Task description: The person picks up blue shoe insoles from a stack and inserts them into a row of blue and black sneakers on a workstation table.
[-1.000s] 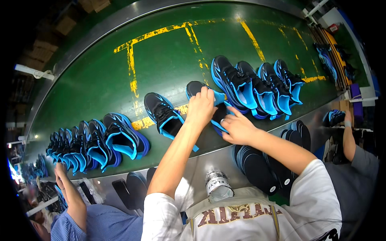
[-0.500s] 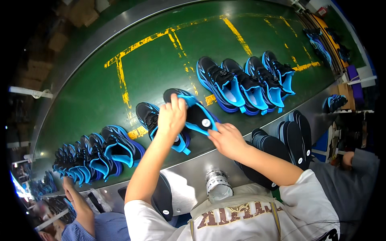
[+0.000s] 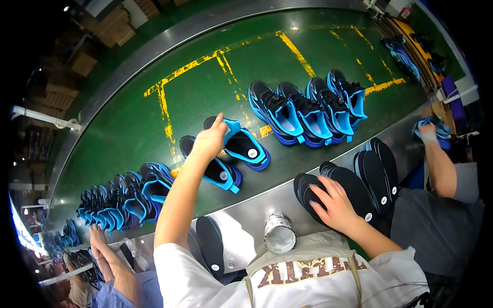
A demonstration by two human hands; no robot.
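Observation:
My left hand [image 3: 208, 143] grips the tongue of a black and blue sneaker [image 3: 261, 158] on the green belt. A black insole with a round white sticker lies inside that sneaker. Its neighbour, a second sneaker [image 3: 233, 178] with a stickered insole, stands just left, partly hidden by my left wrist. Off the belt's near edge, my right hand [image 3: 336, 208] is spread over a stack of black insoles [image 3: 304, 191], fingers apart and touching the top. More stacked insoles [image 3: 377, 174] lie to its right.
Several finished-looking sneakers [image 3: 287, 120] stand right on the belt [image 3: 195, 108]; another row [image 3: 128, 197] stands left. A round tin [image 3: 280, 233] and dark insoles [image 3: 209, 241] lie near me. Co-workers' hands are at left [image 3: 100, 246] and far right [image 3: 429, 133].
My right hand has left the sneaker's heel and moved right and down onto the insole stack. My left hand stays at the sneaker, which now sits flatter. The right co-worker's hand has reached a shoe.

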